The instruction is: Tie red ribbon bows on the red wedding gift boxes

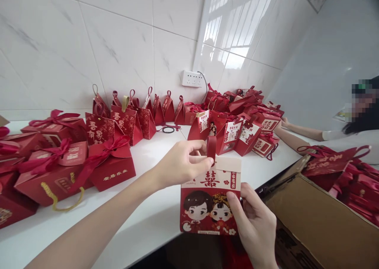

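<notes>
I hold a small red and cream gift box (207, 200) printed with a cartoon couple, upright over the front edge of the white table (154, 213). My left hand (183, 160) pinches the top of the box beside its red ribbon handle (211, 146). My right hand (254, 221) grips the box's lower right side, thumb on the front face. Both hands are closed on the box.
Many red gift boxes and bags stand along the wall, among them a ribboned box (111, 164) at left and matching cartoon boxes (233, 136) behind. An open cardboard carton (319, 217) of red bags sits at right. Another person's arm (296, 130) rests on the table.
</notes>
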`<state>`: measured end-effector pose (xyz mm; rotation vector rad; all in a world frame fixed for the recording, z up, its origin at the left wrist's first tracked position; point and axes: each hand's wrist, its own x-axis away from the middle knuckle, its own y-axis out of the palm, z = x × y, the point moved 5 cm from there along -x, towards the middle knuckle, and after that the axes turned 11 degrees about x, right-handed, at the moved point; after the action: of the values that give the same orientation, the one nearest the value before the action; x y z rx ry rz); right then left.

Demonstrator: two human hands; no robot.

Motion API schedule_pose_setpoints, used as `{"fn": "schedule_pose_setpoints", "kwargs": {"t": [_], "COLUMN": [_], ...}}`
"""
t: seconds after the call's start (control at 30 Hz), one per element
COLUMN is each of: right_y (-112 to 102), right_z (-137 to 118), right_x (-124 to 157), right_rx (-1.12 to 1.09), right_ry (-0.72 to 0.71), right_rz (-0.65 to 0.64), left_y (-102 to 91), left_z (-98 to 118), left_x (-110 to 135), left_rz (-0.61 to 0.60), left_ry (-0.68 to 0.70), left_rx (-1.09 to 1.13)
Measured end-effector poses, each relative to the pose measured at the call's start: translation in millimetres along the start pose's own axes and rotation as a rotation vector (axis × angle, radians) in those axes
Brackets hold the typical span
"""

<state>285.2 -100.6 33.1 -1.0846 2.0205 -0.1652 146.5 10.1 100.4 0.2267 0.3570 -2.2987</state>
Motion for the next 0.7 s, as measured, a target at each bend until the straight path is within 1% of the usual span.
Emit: {"fn": "schedule_pose_setpoints", "kwargs": {"t": [0.17,0.3,0.33,0.4,0.43,0.47,0.5,0.57,0.6,0.63,0.7], "right_y": [0,2,1,-3,-5,-6,-4,7,13,18,26], "right_z": [-1,4,6,6,4,0,-5,-14,-17,-19,-16], "right_x": [0,-3,-4,-5,-5,-4,-3,2,5,7,8], "right_rx": [0.007,0.023,0.055,0.164,0.228,0.280,0.310,0.309,0.297,0.282,0.252], "right_ry": [-0.013,-0.021,-0.020,-0.021,-0.030,-0.052,-0.088,-0.177,-0.212,-0.232,-0.207], "right_rz": [-0.004,-0.046,-0.035,0.062,0.116,0.141,0.128,0.005,-0.061,-0.100,-0.122], "left_y": [-0.6,-7.5,-8.9,-9.2,-8.4,-7.2,-6.0,-4.2,-4.0,-4.1,-4.9], "left_z": [4,7,7,7,5,2,-2,-7,-9,-10,-9], "left_x": [0,-1,-1,-1,0,0,1,3,3,3,3], "left_rz": [-0.015,0.057,0.076,0.088,0.088,0.091,0.100,0.138,0.165,0.188,0.219], "left_ry": [0.014,0.007,0.010,-0.021,-0.061,-0.116,-0.175,-0.262,-0.280,-0.285,-0.276], "left_rx": [0.007,-0.021,-0.045,-0.082,-0.073,-0.043,0.002,0.103,0.145,0.175,0.202]}}
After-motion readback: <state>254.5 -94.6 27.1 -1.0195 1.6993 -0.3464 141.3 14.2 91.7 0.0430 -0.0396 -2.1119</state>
